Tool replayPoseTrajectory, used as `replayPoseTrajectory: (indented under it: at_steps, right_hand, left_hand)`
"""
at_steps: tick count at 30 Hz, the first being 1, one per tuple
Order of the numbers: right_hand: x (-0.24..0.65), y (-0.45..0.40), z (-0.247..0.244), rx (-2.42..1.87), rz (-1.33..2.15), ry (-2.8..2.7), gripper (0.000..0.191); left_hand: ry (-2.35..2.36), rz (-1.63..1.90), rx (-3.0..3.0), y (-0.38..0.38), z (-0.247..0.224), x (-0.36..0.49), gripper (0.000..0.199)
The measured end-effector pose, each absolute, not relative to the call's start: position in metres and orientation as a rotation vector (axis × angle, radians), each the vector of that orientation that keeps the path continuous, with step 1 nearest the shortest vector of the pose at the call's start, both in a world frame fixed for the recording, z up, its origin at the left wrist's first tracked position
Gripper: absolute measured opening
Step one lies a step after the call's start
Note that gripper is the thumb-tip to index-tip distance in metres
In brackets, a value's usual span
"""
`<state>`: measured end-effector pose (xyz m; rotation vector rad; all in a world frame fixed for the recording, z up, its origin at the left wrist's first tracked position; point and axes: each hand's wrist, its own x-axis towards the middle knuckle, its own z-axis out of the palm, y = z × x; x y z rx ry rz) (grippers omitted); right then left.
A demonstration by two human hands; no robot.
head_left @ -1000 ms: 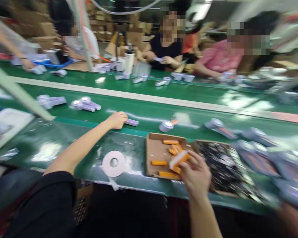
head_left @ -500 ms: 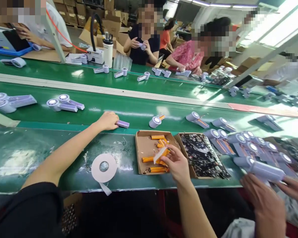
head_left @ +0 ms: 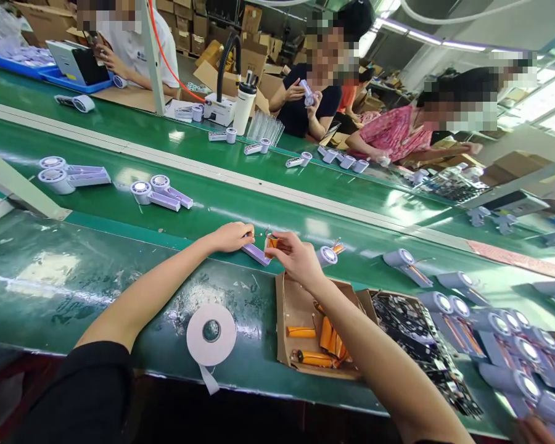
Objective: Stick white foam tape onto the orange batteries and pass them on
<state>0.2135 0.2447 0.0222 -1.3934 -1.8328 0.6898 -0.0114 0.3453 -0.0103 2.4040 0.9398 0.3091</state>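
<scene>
My left hand [head_left: 231, 237] rests on the green belt [head_left: 120, 203] and pinches the near end of a flat purple handle shell [head_left: 256, 253]. My right hand [head_left: 293, 256] has come up beside it and holds an orange battery cell [head_left: 272, 242] against the shell's far end; thin wires stick out between the two hands. Just right of my right hand lies a round purple fan head [head_left: 327, 256] with an orange cell. Below my right forearm sits an open cardboard box [head_left: 289, 308] with several orange cells.
A roll of white tape [head_left: 211, 333] lies on the near ledge. A tray of dark circuit boards [head_left: 411, 327] and several purple fan bodies [head_left: 499, 336] fill the right. Pairs of fan units [head_left: 160, 192] ride the belt at left. Other people work across the belt.
My right hand left the cardboard box with an orange cell and moved up to the purple shell held by my left hand. The view swung slightly left and steadied.
</scene>
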Motion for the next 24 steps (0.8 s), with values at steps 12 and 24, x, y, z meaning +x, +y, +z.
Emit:
replayPoseTrajectory:
  at_steps: [12, 24]
  right_hand:
    - [0.189, 0.265, 0.041, -1.937, 0.221, -2.823, 0.037]
    - [0.185, 0.262, 0.043, -2.041, 0.218, -2.845, 0.045]
  left_hand:
    - [1.226, 0.329, 2.333, 0.333, -0.017, 0.013, 0.024]
    - [1.208, 0.345, 2.305, 0.333, -0.017, 0.025, 0.022]
